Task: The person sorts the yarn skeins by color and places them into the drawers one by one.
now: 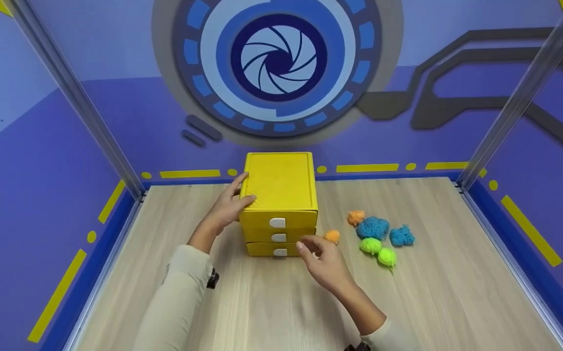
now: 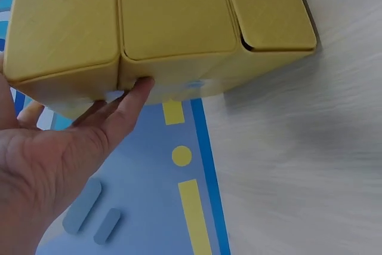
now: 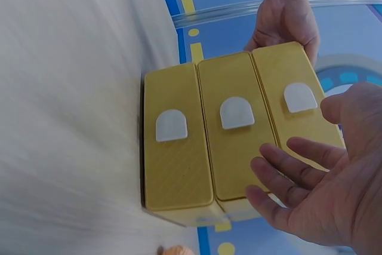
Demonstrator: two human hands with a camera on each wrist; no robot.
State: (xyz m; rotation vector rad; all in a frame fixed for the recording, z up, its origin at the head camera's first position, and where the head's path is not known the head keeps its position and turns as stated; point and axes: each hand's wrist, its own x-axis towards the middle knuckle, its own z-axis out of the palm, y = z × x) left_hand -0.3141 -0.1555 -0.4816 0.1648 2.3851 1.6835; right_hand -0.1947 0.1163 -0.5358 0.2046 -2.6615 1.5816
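A yellow three-drawer box stands on the table, each drawer front bearing a white tab. My left hand grips its left upper edge, thumb over the top and fingers against the side. In the left wrist view, the fingertips of that hand touch the side of the box. My right hand hovers before the lower right part of the drawer fronts, holding nothing. Its fingers are spread and slightly bent in the right wrist view, beside the top and middle drawers. All three drawers look closed or nearly so.
Right of the box lie small yarn balls: orange ones, blue bundles and bright green ones. One orange ball is close to my right hand. Blue printed walls with metal posts enclose the wooden table.
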